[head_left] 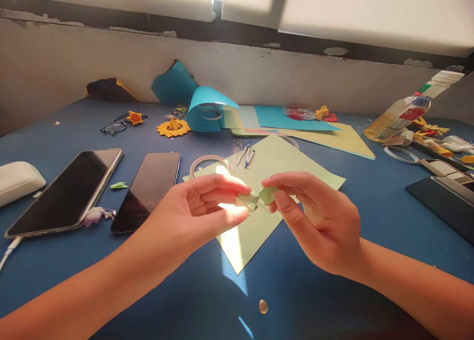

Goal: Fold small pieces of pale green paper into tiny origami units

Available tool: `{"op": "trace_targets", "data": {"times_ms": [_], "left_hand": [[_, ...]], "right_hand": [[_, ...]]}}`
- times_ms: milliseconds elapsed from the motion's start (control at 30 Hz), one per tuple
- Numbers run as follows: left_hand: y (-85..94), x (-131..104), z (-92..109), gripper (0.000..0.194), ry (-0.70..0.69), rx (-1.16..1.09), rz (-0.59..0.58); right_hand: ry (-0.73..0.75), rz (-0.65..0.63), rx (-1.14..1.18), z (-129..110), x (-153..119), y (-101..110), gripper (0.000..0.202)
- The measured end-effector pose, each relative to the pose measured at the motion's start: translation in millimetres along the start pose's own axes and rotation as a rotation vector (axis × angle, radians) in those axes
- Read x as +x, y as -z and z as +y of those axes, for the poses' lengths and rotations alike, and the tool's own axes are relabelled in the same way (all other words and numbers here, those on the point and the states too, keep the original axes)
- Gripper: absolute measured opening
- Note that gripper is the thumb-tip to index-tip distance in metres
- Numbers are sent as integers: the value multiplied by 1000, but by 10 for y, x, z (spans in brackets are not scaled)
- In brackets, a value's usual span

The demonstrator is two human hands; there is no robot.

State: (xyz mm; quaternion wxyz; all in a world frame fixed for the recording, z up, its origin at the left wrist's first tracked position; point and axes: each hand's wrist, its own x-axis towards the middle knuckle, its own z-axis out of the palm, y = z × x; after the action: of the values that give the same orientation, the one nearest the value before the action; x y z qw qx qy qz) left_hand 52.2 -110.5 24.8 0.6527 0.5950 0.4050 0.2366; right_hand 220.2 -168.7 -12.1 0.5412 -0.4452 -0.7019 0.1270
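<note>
Between thumb and fingers, my left hand (207,202) pinches a small folded piece of pale green paper (250,200). My right hand (318,216) grips a second small folded green paper piece (268,196) in its fingertips. The two pieces are close together, perhaps touching; I cannot tell whether they are joined. Beneath both hands lies a large light green paper sheet (252,236), set cornerwise on the blue table. Sunlight falls across the sheet and my left fingertips. A tiny green folded piece (119,185) rests between two phones.
Two phones (74,187) (151,187) lie left. A tape roll (210,163), a compass (244,152) and a ruler (237,145) sit beyond my hands. Coloured sheets (296,120) and yellow paper shapes (173,128) are at the back, a tilted bottle (400,115) at right.
</note>
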Motion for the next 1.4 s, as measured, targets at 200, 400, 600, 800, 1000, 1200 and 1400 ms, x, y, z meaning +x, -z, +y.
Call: {"op": "trace_targets", "data": {"times_ms": [200,400,600,800,1000,1200,1400], "left_hand": [[0,-6,-19,16,1,-17,-48],[6,-2,-52,6,41,-63,-156],[37,26,-71,13,87,-68,-178],[24,3,-68,14,148,-139,-274],[55,29,-103,13,208,-364,-425],[73,22,-107,11,209,-456,-417],[67,32,-113,16,241,-427,-450]], "right_hand": [[51,58,-39,2,-3,-25,27],[179,60,7,36,-6,-9,40],[300,-43,26,22,-5,36,45],[324,-27,12,4,5,-21,40],[345,-39,15,-32,22,-45,34],[352,-71,35,-17,12,-43,39],[325,-140,-16,-15,30,-46,30]]}}
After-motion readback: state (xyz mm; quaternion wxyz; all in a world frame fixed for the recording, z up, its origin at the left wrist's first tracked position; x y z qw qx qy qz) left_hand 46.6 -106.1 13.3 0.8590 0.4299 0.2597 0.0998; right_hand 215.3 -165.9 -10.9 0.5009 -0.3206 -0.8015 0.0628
